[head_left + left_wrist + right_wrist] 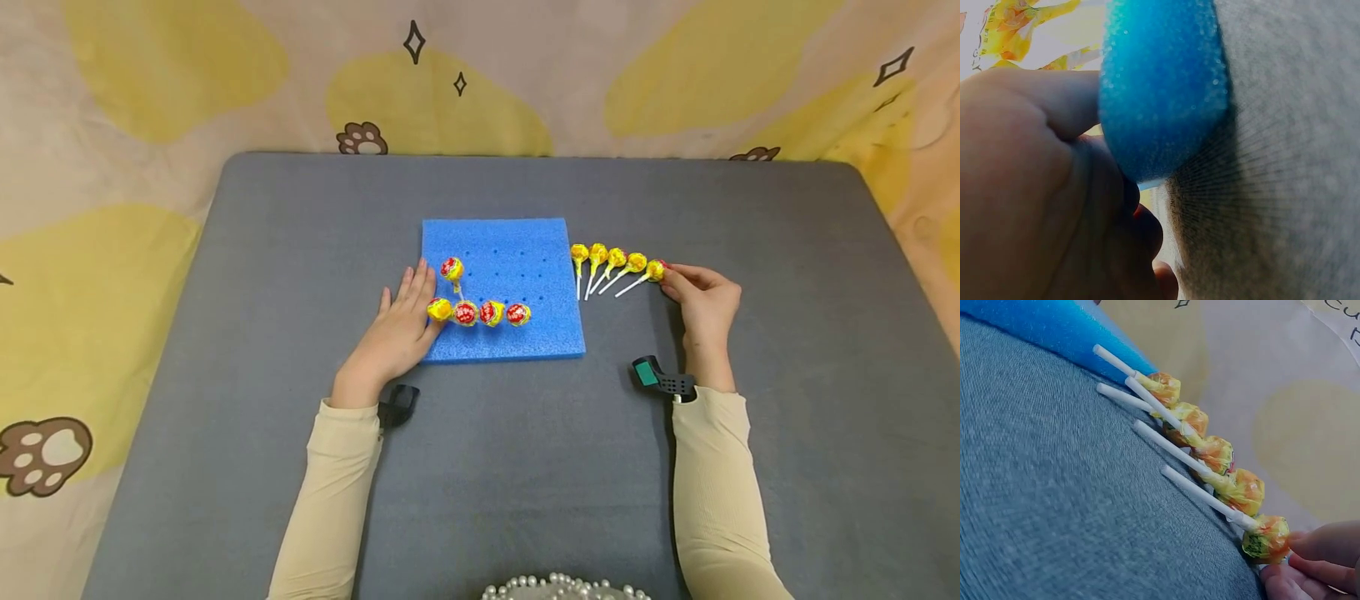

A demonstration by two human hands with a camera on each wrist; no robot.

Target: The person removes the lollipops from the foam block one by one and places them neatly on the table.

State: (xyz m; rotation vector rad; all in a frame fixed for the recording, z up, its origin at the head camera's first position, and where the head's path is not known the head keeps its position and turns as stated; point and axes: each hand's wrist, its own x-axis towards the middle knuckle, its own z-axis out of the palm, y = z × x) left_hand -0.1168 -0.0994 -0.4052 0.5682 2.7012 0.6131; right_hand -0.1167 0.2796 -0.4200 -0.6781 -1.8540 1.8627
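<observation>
A blue foam board point(498, 342) with rows of small holes lies on the table, several wrapped lollipops point(491, 313) standing in its left and front part. Along the board's left edge rests my left hand point(397, 329), fingers straight, the thumb near the leftmost lollipop point(439, 309). The left wrist view has the foam edge point(1163, 94) against that hand. Right of the board, several more lollipops point(617, 257) lie in a slanting row, sticks toward me. My right hand point(703, 302) pinches the yellow head of the rightmost lollipop point(1266, 539) between thumb and fingers.
The grey table point(525, 467) has a patterned cloth point(300, 75) behind it and at its sides. Dark wrist devices point(663, 379) sit at both cuffs. A pearl-beaded item point(562, 586) shows at the bottom edge.
</observation>
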